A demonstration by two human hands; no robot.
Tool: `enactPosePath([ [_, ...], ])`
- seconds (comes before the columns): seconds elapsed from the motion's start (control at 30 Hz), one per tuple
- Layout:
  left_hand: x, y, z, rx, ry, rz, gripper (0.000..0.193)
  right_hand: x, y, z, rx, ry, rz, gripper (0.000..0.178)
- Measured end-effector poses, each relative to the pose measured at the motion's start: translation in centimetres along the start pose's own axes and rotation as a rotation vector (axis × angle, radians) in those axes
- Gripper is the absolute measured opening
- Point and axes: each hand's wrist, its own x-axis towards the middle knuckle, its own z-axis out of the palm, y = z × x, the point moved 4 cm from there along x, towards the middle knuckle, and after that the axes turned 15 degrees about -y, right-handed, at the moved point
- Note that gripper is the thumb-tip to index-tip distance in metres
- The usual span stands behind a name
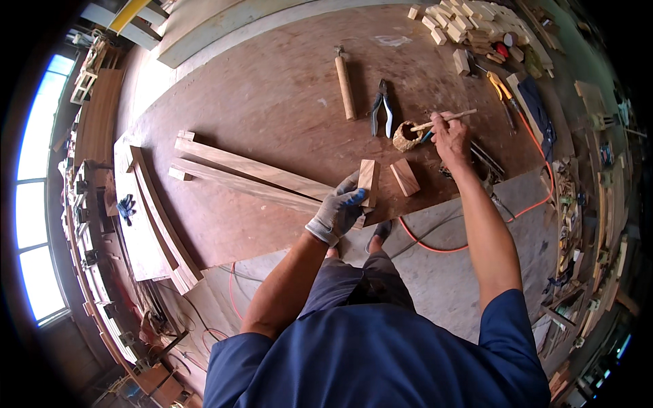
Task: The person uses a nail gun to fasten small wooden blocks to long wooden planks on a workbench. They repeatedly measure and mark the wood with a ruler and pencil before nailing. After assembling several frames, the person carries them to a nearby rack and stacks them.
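Note:
My left hand (pixel 340 205), in a grey and blue work glove, is closed around a small wooden block (pixel 369 182) near the table's front edge. My bare right hand (pixel 451 141) grips a thin wooden stick (pixel 457 117). The stick's left end dips into the mouth of a small, crusted tan pot (pixel 407 138). A second wooden block (pixel 405 178) lies on the table between my hands. Two long wooden bars (pixel 252 163) stretch leftward from beside my left hand. Pliers (pixel 382 109) and a hammer (pixel 345 85) lie beyond the pot.
The brown tabletop (pixel 272 88) carries a heap of small blocks (pixel 469 24) at far right. Curved wooden pieces (pixel 160 217) lie at the left edge, with a glove (pixel 126 209) beside them. An orange hose (pixel 537 139) runs over the right side to the floor. A yellow-handled tool (pixel 500 86) lies nearby.

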Motion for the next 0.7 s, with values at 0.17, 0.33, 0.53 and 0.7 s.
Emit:
enactPosePath([
  [0.17,0.0,-0.3,-0.6,0.115,-0.022,0.011,0.071,0.4,1.0,0.9,0.054,-0.056,0.009,0.027],
  [0.33,-0.2,-0.2,0.2,0.207,0.058,-0.016,0.068,0.9,3.6,1.5,0.270,-0.166,0.133,0.030],
  [0.53,0.1,-0.3,0.0,0.250,0.049,-0.034,0.067,-1.4,2.7,0.5,0.034,-0.195,0.257,0.033],
  [0.7,1.4,-1.0,1.8,0.512,0.062,-0.045,0.073,-9.0,0.5,5.4,-0.041,-0.524,0.004,0.057],
])
